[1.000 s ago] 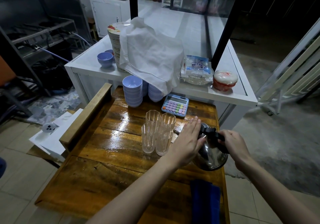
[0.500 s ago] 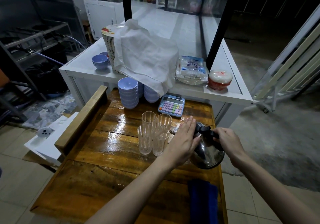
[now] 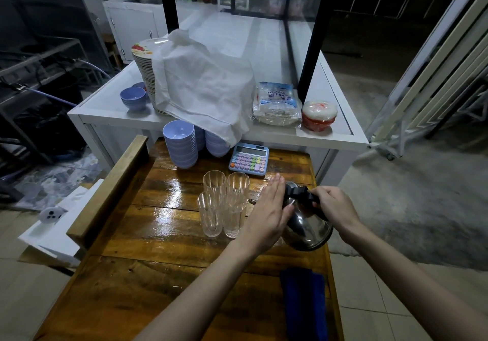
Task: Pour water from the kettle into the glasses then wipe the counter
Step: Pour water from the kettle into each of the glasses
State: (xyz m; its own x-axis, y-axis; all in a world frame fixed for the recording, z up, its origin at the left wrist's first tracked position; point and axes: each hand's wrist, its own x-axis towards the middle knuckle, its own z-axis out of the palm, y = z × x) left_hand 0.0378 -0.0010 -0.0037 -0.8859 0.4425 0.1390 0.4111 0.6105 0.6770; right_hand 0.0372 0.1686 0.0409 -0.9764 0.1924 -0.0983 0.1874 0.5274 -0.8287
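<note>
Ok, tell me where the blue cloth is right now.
In the head view, the blue cloth lies at the near right edge of the wooden table, just nearer the person than the kettle.

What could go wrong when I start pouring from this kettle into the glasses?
The four glasses stand bunched together right beside the kettle; a nudge while tipping could topple them.
The calculator sits just behind the glasses, so a splash may reach it.
Your left hand lies flat against the kettle's metal side; if the water is hot, that could burn.
</note>
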